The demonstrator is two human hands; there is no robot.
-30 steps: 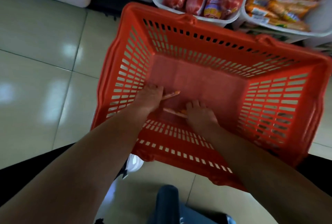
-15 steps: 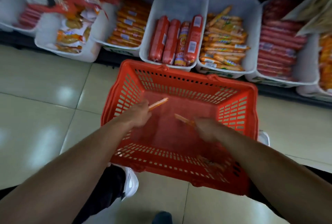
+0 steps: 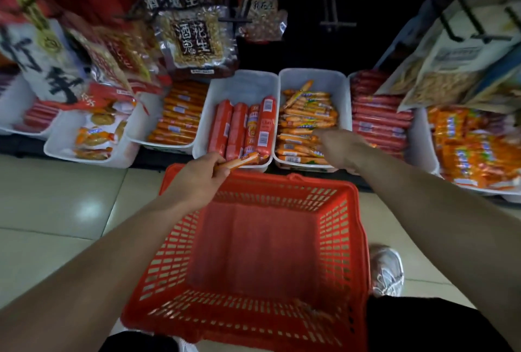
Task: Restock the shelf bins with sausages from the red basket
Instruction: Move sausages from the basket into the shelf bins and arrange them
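Note:
The red basket (image 3: 362, 239) stands on the floor below the shelf, its bottom almost bare. A blurred orange shape (image 3: 315, 313) lies in its near right corner. My left hand (image 3: 200, 174) is above the basket's far rim, shut on a thin orange sausage (image 3: 239, 161) that points toward a white bin of thick red sausages (image 3: 239, 86). My right hand (image 3: 341, 148) reaches over the neighbouring white bin of thin orange sausages (image 3: 313, 78), its fingers low on the pile. Whether it holds a sausage is hidden against the pile.
More white bins line the shelf: orange sausages (image 3: 177, 123) and snack packs (image 3: 95, 137) to the left, red sausages (image 3: 377, 120) and orange packs (image 3: 473, 151) to the right. Hanging peanut bags (image 3: 194, 38) overhang the bins. My shoe (image 3: 386, 272) is beside the basket on the tiled floor.
Both hands have risen out of the basket, each with a thin sausage, and moved toward the bins. My view has tilted up from the basket to the shelf.

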